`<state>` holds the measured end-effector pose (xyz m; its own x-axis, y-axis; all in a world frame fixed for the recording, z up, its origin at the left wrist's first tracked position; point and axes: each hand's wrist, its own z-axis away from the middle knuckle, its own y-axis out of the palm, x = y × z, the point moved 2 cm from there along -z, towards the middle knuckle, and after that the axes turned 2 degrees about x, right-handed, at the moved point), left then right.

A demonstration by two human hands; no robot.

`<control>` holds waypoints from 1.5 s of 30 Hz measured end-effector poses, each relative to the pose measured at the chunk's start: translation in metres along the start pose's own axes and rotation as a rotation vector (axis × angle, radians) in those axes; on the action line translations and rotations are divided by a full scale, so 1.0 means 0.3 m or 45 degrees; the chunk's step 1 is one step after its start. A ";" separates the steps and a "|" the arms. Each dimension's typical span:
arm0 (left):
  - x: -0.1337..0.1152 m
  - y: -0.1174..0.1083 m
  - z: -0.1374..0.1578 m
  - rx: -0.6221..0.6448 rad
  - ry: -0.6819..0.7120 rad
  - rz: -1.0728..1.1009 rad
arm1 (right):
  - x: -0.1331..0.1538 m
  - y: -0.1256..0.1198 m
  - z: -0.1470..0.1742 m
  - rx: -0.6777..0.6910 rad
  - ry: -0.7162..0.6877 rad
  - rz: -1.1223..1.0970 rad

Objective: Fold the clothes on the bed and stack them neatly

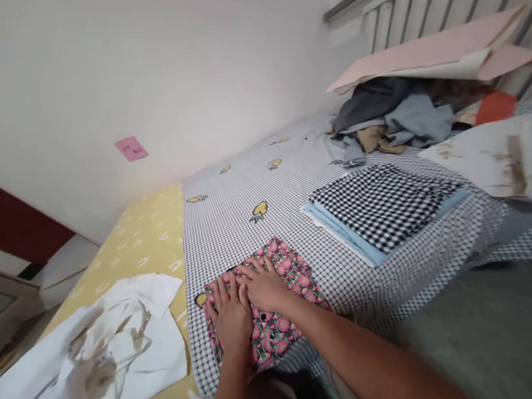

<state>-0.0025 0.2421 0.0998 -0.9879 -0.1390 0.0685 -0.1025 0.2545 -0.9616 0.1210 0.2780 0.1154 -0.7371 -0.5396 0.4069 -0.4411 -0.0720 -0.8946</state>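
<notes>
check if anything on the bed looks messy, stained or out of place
Yes: the white sheet at the far right bears brown marks, possibly stains. Behind it, a pink sheet lies tilted over jumbled clothes. White cloth lies crumpled at the left. The floral garment under the left hand and right hand looks neat.

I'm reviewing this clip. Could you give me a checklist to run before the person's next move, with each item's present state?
1. Left hand and right hand flat on the floral garment: ok, fingers spread, nothing gripped.
2. Floral garment in a compact folded shape: ok, roughly rectangular.
3. Floral garment's underside smooth: cannot tell, hidden.
4. Floral garment apart from the folded gingham cloth: ok, checked bedsheet shows between them.
5. Gingham cloth flush with the light blue cloth beneath: not ok, blue edges stick out.
6. White cloth on the left neatly folded: not ok, it lies crumpled.
</notes>
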 end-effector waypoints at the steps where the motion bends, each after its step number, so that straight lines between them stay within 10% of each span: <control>1: -0.002 -0.002 0.000 0.008 0.007 -0.016 | 0.000 -0.003 0.013 -0.007 0.006 -0.001; 12: -0.023 -0.024 -0.006 0.003 0.003 -0.037 | -0.060 -0.090 0.456 -0.106 0.024 -0.647; 18: -0.030 -0.025 -0.005 -0.018 -0.017 0.014 | -0.229 -0.160 0.675 -0.710 0.730 -1.601; 26: -0.034 -0.029 -0.002 -0.050 -0.016 0.015 | -0.196 -0.056 0.619 -0.260 0.730 -1.647; 38: -0.042 -0.028 0.004 -0.049 -0.032 0.054 | -0.162 -0.004 0.606 -0.077 0.703 -1.627; 45: -0.040 -0.020 0.007 -0.052 -0.059 0.051 | -0.167 0.019 0.575 -0.262 0.793 -1.550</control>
<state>0.0102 0.2401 0.1043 -0.9850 -0.1716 0.0167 -0.0682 0.2992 -0.9518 0.2437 0.1598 0.0581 0.0823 0.2375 0.9679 -0.9924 -0.0693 0.1014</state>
